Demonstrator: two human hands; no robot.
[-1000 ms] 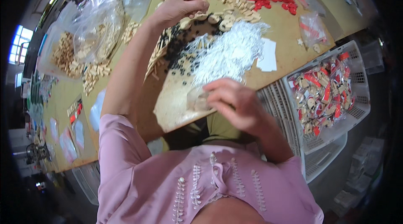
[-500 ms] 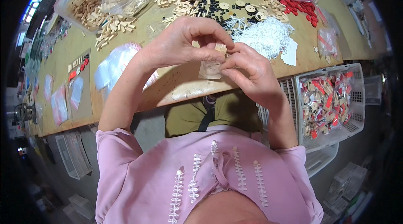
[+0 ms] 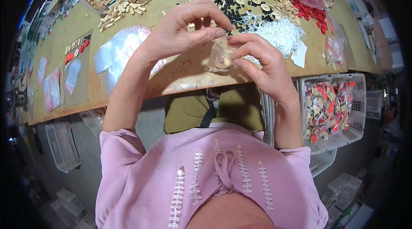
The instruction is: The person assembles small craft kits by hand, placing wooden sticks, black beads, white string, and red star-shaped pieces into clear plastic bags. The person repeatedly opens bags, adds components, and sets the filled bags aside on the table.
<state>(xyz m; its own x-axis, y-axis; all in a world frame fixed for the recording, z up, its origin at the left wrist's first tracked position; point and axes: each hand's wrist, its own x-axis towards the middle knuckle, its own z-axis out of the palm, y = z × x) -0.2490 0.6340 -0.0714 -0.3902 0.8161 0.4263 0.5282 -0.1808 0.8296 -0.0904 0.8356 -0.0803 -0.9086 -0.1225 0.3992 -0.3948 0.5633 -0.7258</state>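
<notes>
The worktop [image 3: 171,79] spreads before me, with a white crate [image 3: 359,104] of filled bags [image 3: 327,109] on my right. My left hand [image 3: 184,27] arches over the work, thumb and fingers drawn close; I can't tell whether they pinch anything. My right hand [image 3: 266,64] nips the side of a small clear bag [image 3: 213,61] above the worktop's near edge, a pale wooden disc [image 3: 222,62] inside. I judge I'm mid-filling; the next move calls for a parted mouth and steady grip.
</notes>
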